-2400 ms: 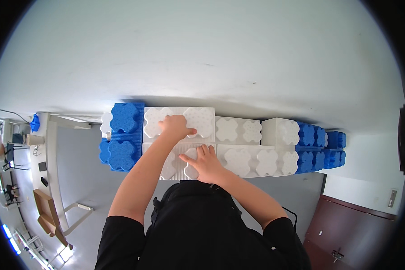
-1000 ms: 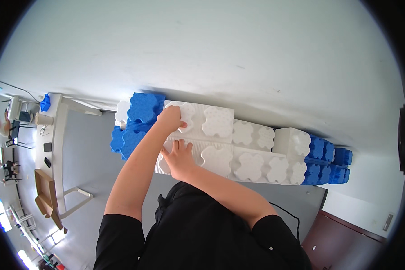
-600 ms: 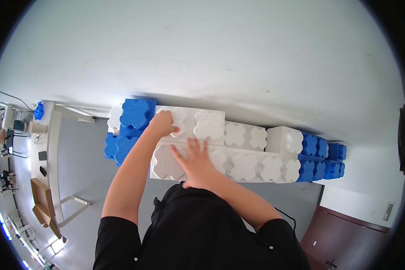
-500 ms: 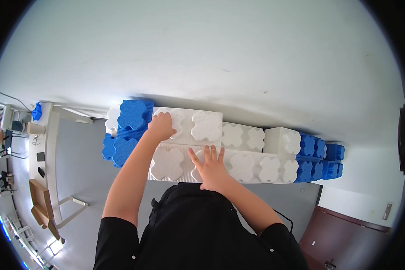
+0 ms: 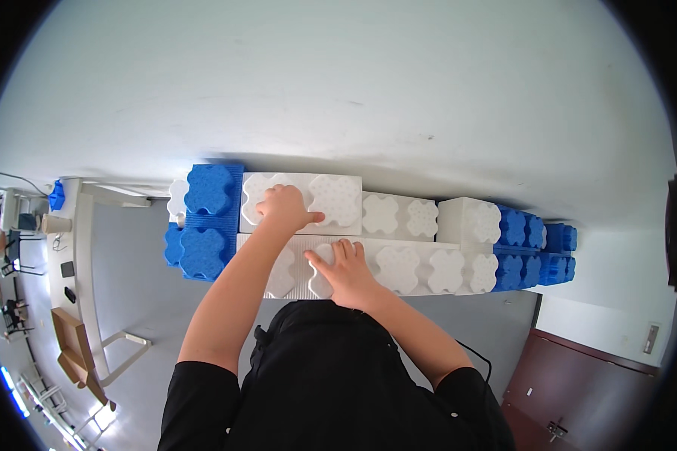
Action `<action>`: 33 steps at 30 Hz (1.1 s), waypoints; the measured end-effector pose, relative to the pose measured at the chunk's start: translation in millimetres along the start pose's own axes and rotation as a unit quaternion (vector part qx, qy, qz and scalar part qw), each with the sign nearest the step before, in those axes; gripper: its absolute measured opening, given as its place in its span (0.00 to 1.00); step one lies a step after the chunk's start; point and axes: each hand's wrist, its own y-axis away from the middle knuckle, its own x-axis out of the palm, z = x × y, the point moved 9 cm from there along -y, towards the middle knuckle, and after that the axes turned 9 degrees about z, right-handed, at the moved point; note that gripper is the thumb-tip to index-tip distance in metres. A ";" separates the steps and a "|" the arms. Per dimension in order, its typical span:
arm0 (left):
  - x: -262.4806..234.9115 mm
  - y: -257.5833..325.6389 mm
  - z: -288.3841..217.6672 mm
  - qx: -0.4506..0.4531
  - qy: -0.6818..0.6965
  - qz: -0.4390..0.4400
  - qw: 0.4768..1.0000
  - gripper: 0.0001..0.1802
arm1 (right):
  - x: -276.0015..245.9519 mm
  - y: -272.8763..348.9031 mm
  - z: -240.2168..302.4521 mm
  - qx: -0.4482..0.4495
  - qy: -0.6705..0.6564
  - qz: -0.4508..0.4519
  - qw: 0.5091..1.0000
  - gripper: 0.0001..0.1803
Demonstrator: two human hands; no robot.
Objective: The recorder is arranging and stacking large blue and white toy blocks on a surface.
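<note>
Here the person leans over a low wall of large foam building blocks with clover-shaped studs on top, seen from straight above against a pale wall. The left hand (image 5: 284,210) rests palm down on the upper white foam block (image 5: 301,203), fingers curled loosely over one stud and the thumb stretched out toward the neighbouring stud. The right hand (image 5: 346,270) lies flat on the long white foam block (image 5: 399,267) of the nearer row, fingers spread and pointing away from the body, pressing on the ribbed top between two studs. Neither hand pinches or lifts anything; both simply bear down on the blocks.

The upper white block sits in the far row, just beside a stacked pair of bright blue foam blocks (image 5: 207,222) at the left end of the wall. To its right come a lower white two-stud block (image 5: 399,216) and a taller white cube block (image 5: 470,222), and then a cluster of smaller blue blocks (image 5: 534,248) closing the right end. A white desk (image 5: 79,255) stands well apart at the left, and a dark brown door (image 5: 579,383) shows at the lower right.
</note>
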 end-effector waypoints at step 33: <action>99.3 122.9 124.9 0.014 0.047 -0.296 0.954 0.47 | -225.6 176.7 -142.6 0.259 0.024 -0.119 0.958 0.60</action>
